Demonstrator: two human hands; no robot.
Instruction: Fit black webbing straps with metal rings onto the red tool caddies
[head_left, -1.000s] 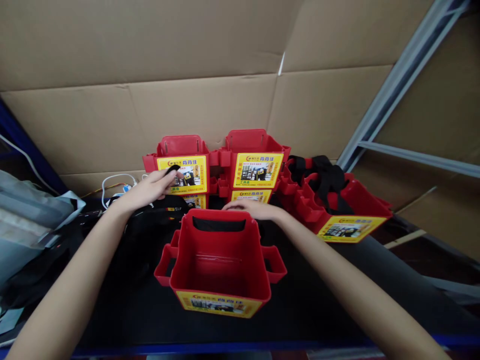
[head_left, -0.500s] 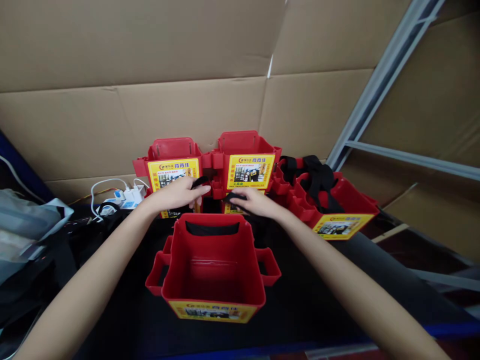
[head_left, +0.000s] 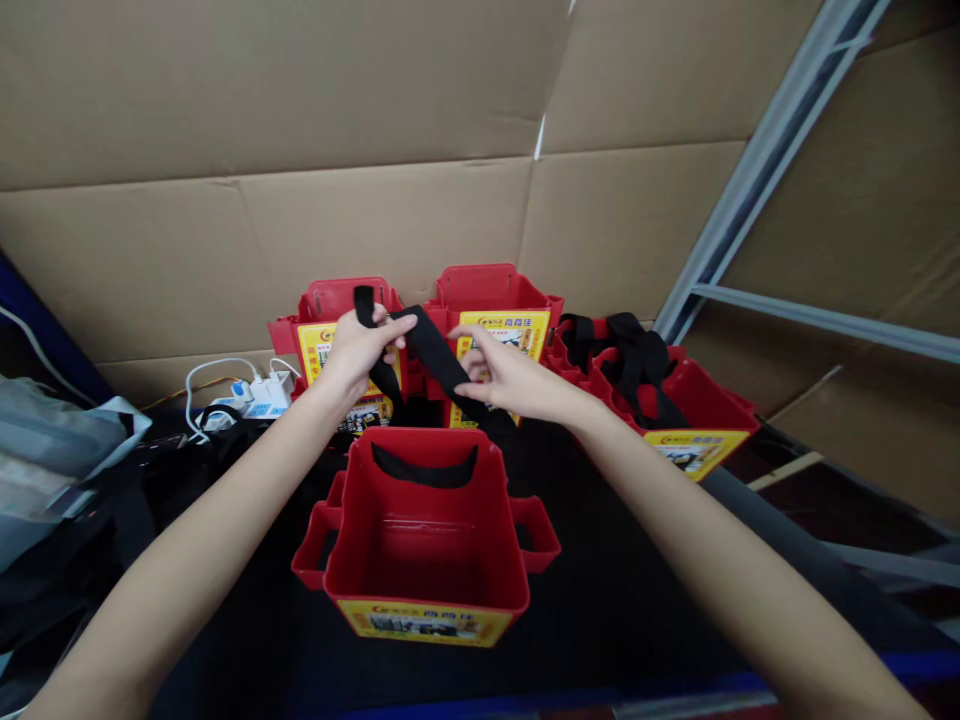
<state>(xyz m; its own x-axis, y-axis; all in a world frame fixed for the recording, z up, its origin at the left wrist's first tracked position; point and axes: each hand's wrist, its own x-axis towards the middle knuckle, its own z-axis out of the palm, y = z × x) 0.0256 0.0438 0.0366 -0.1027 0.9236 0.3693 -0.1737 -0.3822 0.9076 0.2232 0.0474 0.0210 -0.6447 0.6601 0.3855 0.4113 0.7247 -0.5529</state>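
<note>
A red plastic tool box (head_left: 427, 560) with a yellow label and side loops stands in front of me, its top open. Black webbing runs across the inside of its back wall. Behind the box, my left hand (head_left: 364, 345) pinches a black strap (head_left: 435, 352), whose end sticks up above my fingers. The strap slants down to the right, towards my right hand (head_left: 510, 378). That hand is loosely curled, thumb and fingertips at the strap's lower stretch and index finger raised. Where the strap meets the box is hidden behind the back wall.
Similar red boxes stand at the back left (head_left: 349, 295) and back centre (head_left: 491, 290). Another red box (head_left: 694, 395) with black straps piled in it is to the right. A power strip (head_left: 266, 395), cables and a plastic bag (head_left: 56, 440) lie left. Cardboard (head_left: 375, 230) lines the back.
My left hand has moved up and slightly left, drawing the strap into a taut slanting line. My right hand has risen a little and its index finger has lifted. The front box stays put.
</note>
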